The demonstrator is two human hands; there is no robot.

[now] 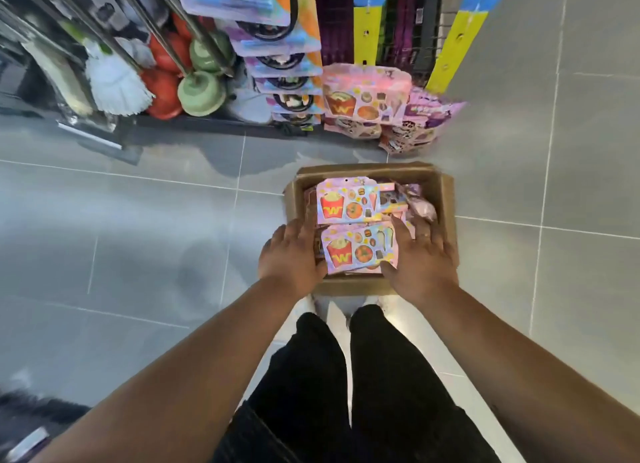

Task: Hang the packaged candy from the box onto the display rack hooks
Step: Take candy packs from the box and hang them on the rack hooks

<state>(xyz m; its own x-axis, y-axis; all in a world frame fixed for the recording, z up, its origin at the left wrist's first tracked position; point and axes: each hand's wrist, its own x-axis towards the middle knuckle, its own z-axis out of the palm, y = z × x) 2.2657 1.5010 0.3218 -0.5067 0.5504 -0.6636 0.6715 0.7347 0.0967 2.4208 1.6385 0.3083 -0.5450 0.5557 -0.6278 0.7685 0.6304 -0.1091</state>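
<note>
In the cardboard box [446, 199], the left hand [291, 254] and right hand [419, 258] each close their grip on opposite edges of the near candy pack [360, 249].

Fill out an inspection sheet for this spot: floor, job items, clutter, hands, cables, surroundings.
Surface: grey tiled floor, glossy.
Job's things: open cardboard box stands on the floor with pink candy packs in it; the near stack sits between both hands, the far pack lies behind it; hung packs of the same kind hang low at the rack.
Clutter: mops and plungers at the shelf foot, to the left.
Grippers: left hand and right hand grip the near stack by its sides.
Cables: nothing seen.
Surroundings: wire rack with yellow cards; dark trousers below.
</note>
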